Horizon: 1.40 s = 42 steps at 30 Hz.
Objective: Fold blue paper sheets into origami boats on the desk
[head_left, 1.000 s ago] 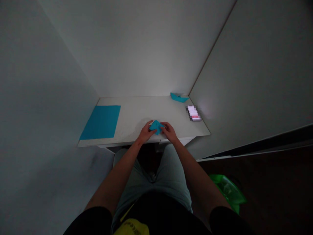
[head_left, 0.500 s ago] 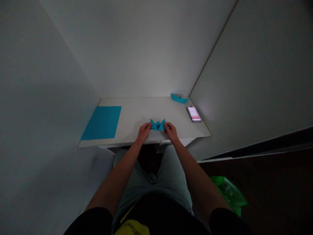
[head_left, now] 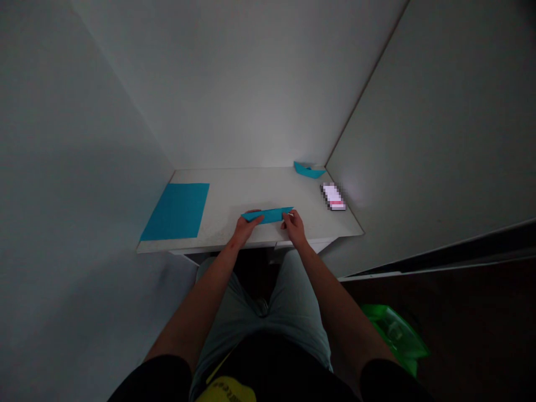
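Observation:
A blue folded paper boat [head_left: 273, 215], long and narrow, is held just above the front part of the white table [head_left: 234, 195]. My left hand [head_left: 246, 228] grips its left end, thumb on the near side and fingers behind. At the right end my right hand [head_left: 293, 225] pinches the paper between thumb and fingers. Another blue paper boat [head_left: 309, 171] rests at the back right of the table. Flat on the left side lies a sheet of blue paper [head_left: 176, 211].
A phone [head_left: 334, 196], blurred out, lies near the table's right edge. Walls stand close at the left, back and right. On the dark floor at the lower right is a green plastic bag [head_left: 396, 335].
The folded paper has gone from a shape with raised points to a long, narrow boat form. My left hand has shifted its grip slightly left; the paper now spans wider.

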Tool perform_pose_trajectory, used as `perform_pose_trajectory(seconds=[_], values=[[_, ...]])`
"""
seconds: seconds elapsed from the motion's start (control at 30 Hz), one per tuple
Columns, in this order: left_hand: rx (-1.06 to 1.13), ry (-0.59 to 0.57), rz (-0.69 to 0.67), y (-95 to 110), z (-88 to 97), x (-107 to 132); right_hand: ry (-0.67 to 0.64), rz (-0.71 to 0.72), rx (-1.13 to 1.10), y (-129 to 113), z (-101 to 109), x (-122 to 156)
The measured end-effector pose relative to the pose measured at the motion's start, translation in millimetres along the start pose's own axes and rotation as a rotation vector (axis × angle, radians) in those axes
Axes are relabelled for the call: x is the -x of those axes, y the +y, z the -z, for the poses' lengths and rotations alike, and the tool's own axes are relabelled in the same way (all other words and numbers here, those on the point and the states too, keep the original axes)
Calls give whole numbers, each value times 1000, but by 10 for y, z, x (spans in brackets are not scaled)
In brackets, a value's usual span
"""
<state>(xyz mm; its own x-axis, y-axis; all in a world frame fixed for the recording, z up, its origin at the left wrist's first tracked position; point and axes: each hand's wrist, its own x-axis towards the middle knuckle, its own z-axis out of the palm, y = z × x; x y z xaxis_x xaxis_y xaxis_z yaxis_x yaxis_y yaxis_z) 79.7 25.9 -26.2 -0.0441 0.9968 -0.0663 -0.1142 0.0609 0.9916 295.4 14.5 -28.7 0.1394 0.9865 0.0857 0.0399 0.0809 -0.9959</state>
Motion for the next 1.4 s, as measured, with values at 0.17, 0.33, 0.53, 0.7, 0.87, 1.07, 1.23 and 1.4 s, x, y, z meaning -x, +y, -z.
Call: perform_pose_trajectory(seconds=[0.17,0.33,0.53,0.7,0.87,1.07,1.23,1.4], values=[[-43,-23,13,8,24,22,-56,6,54,-24,19,28],[-15,56,38,-57,20,-24,-110,-49,117,-55,63,45],[50,79,61,-13,22,-2,-103,-39,143,-66,71,49],[115,70,59,103,15,55,-59,-26,146,-41,82,26],[170,113,68,176,49,73,-96,-2,133,-45,78,35],[155,117,106,260,173,62,-244,40,120,-85,85,107],[131,112,112,314,278,31,-288,76,84,-78,90,106],[90,89,88,301,299,-19,-306,102,169,-58,101,108]])
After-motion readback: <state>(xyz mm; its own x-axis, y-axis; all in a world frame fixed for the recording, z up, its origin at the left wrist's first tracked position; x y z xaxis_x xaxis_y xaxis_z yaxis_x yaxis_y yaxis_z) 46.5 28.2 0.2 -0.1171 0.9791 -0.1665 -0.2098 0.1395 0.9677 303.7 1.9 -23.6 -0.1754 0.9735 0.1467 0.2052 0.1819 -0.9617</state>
